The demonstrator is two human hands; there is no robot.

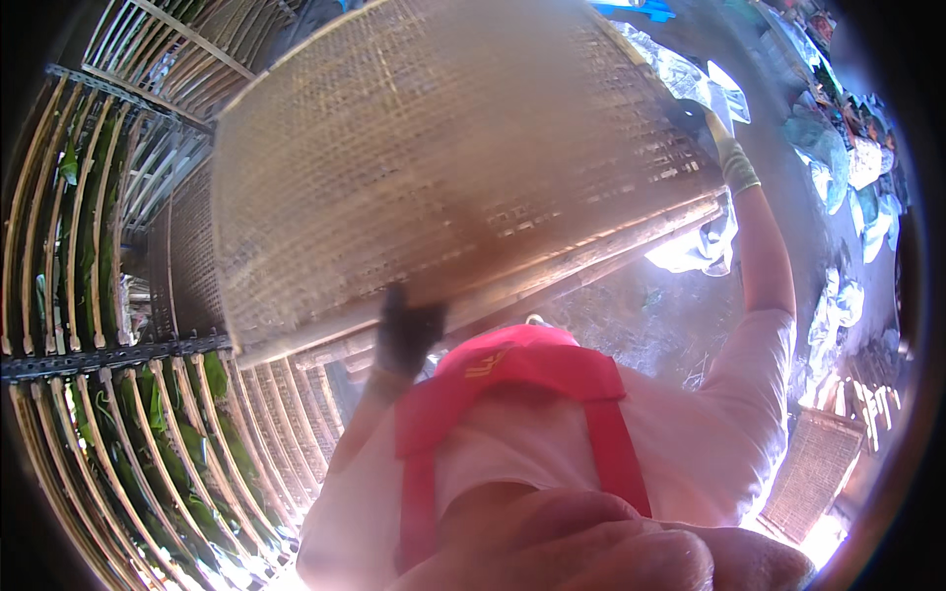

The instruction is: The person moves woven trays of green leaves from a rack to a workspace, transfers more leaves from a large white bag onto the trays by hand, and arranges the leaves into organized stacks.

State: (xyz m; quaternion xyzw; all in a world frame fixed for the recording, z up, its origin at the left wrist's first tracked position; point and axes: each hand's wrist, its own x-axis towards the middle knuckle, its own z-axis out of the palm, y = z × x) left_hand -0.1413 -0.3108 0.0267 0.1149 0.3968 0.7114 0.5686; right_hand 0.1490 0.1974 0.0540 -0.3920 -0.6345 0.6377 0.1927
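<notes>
Woven panel point(443, 148) spans upper centre of frame. Right hand point(705, 120) grips its right edge; left hand point(409, 333) blurred near lower edge, cannot tell grip. Best: steady, untwisted, evenly supported.

Large woven panel point(463, 167): far end cut off by the top edge; weave smeared by blur across the middle and right. Left hand point(407, 333), dark-gloved: blurred, fingers run together; contact with the panel's near edge cannot be told. Right hand point(702, 120), gloved, pale cuff: fingers indistinct at the panel's side, grip unreadable. Clear plastic sheeting point(680, 248): partly hidden by the panel. Blue item point(645, 10): cropped at the top, kind unknown. Slatted racks point(148, 443): outer ends lost at the dark rim; green pieces point(68, 165) half hidden between slats. Heap point(867, 158), right: contents too small to identify.
</notes>
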